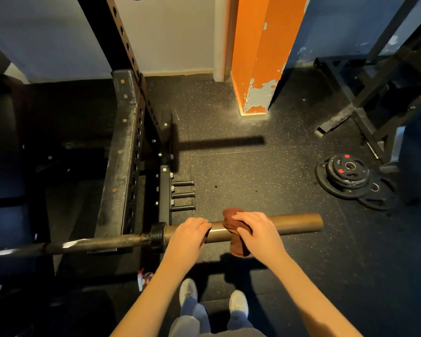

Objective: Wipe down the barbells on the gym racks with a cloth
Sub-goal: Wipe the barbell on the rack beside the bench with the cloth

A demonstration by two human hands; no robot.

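Two hands, ours, lie side by side on the barbell (297,223). The barbell runs across the view. Its thick end sleeve is smooth and of a dull bronze colour. Its thinner shaft (95,242) on the left is dark and worn, with some bright scratches, and a black collar (159,233) sits between the two parts. The cloth (238,246) is dark reddish brown and crumpled. It is draped over the sleeve, with one part standing up behind the bar and a longer part hanging down in front.

The grip of our right hand (254,228) is closed on the cloth: the fingers curl over the top of the bar and the thumb presses the cloth against the near side. The grip of our left hand (188,231) is closed around the bare sleeve just beside the collar, with the fingers bent over the top. A short piece of bare sleeve shows between the two hands. Both forearms are bare, and they come nearer to each other toward the bar.

On the left the shaft crosses the black rack (122,166), whose upright has a row of holes; where the bar is supported we cannot tell. Three short pegs (182,194) stick out from the rack just behind the bar. Under us, two light shoes (188,290) stand on the dark speckled floor (253,166). Well to the right, black weight plates (348,176) lie flat, and an orange pillar (255,57) with peeling paint stands behind.
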